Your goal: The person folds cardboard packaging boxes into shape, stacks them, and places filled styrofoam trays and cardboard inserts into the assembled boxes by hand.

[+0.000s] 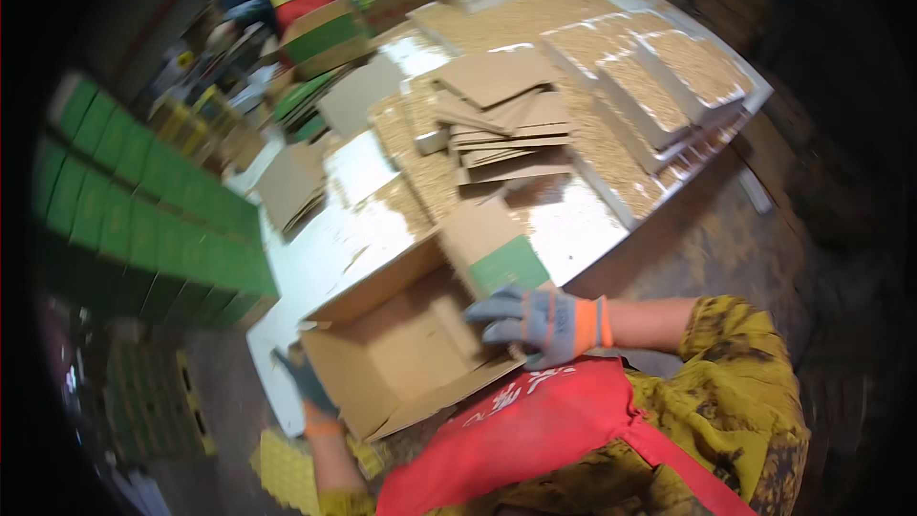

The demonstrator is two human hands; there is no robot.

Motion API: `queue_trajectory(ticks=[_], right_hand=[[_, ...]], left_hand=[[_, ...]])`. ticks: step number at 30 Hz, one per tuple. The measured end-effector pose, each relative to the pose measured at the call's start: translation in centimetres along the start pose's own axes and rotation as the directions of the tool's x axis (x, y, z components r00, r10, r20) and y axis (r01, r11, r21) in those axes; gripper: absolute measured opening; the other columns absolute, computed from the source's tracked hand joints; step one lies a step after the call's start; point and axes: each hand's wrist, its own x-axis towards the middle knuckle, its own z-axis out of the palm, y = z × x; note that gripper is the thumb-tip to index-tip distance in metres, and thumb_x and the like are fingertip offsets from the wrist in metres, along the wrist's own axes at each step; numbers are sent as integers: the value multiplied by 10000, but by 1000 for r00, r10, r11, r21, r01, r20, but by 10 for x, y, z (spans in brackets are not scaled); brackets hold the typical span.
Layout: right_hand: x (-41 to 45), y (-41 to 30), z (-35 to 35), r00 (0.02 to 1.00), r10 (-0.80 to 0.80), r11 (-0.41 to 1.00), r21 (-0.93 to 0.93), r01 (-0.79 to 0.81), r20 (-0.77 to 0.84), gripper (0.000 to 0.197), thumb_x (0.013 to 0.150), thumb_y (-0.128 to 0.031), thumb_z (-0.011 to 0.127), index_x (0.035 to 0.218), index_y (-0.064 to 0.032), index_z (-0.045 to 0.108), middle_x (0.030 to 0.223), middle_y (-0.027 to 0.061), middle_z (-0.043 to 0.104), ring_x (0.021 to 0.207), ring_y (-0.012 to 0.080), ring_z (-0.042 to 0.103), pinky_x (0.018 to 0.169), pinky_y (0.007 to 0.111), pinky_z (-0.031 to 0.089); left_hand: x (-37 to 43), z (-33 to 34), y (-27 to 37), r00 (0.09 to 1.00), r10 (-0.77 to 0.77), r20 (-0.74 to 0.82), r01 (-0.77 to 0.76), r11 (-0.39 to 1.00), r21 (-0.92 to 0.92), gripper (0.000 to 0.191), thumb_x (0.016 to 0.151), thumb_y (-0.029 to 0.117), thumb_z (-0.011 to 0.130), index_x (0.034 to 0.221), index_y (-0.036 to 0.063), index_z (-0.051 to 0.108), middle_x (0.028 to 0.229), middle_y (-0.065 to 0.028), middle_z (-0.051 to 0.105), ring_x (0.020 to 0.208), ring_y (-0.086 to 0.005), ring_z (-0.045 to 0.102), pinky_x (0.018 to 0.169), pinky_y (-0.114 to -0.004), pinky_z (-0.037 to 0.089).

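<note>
An open cardboard box (412,344) is tilted in front of my red apron (509,423), and its bare brown inside faces up. My right hand (534,322), in a grey and orange glove, grips the box's right side with the fingers reaching over the edge. My left hand (308,380), gloved alike, holds the outside of the left wall; part of it is hidden behind the box. Beyond the right hand, a brown flap with a green panel (509,261) stands out at the box's far right corner.
Folded cardboard pieces (501,122) are piled on the white table (315,265). White-sided slabs with tan tops (645,79) are stacked behind. Green boxes (143,222) stand in rows at left. Across the table, a person in a red apron (304,3) is beside another box (326,39).
</note>
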Motion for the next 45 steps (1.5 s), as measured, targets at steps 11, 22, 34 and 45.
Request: queue_trajectory(ticks=[11, 22, 34, 45], right_hand=[[-235, 198, -175, -591, 604, 564, 811, -157, -535, 819, 835, -385, 727, 1433, -51, 277, 1070, 113, 573, 928, 262, 573, 841, 427, 503], [-417, 282, -224, 84, 919, 333, 873, 356, -385, 593, 940, -403, 544, 1349, 22, 479, 1328, 144, 557, 1237, 283, 512, 1097, 420, 351], [-124, 82, -154, 359, 863, 236, 912, 336, -356, 513, 927, -296, 553, 1336, 6, 489, 1339, 153, 525, 1228, 292, 516, 1032, 428, 422], [56, -38, -94, 673, 721, 396, 895, -204, -165, 706, 730, -134, 616, 1399, -12, 429, 1324, 111, 537, 1205, 234, 516, 1025, 361, 400]], left_hand=[[44, 116, 97, 963, -153, -222, 211, 941, 266, 466, 946, 179, 521, 1376, 18, 449, 1270, -141, 555, 1090, -235, 578, 918, -334, 482], [37, 133, 89, 938, 231, -258, 110, 509, 854, 424, 884, 195, 552, 1268, 16, 546, 1111, -217, 639, 1038, -316, 608, 902, -373, 470], [52, 138, 87, 905, 97, -414, 146, 844, 516, 520, 830, 233, 616, 1270, -36, 542, 1207, -209, 627, 1121, -299, 599, 958, -351, 454], [33, 143, 93, 920, -48, -389, 72, 996, 46, 650, 915, 367, 616, 1383, -49, 444, 1343, -152, 536, 1211, -214, 501, 1011, -296, 397]])
